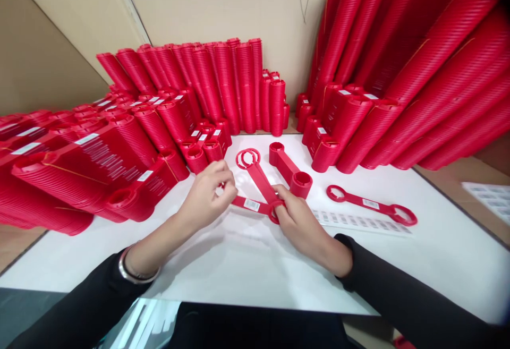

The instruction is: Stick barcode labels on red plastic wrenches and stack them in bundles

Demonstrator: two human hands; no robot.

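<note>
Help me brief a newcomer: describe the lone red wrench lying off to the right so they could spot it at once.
Start at the white table, between the leaning stacks of red wrenches. Right of the right hand, one flat red wrench lies alone beside a strip of barcode stickers. Unlike the stacked ones, it is single, untouched, and carries a small white label.

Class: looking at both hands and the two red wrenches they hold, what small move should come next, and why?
Probably lay the plain wrench flat onto the labelled wrench: the left hand and right hand hold them crossed at one end, not aligned.
</note>
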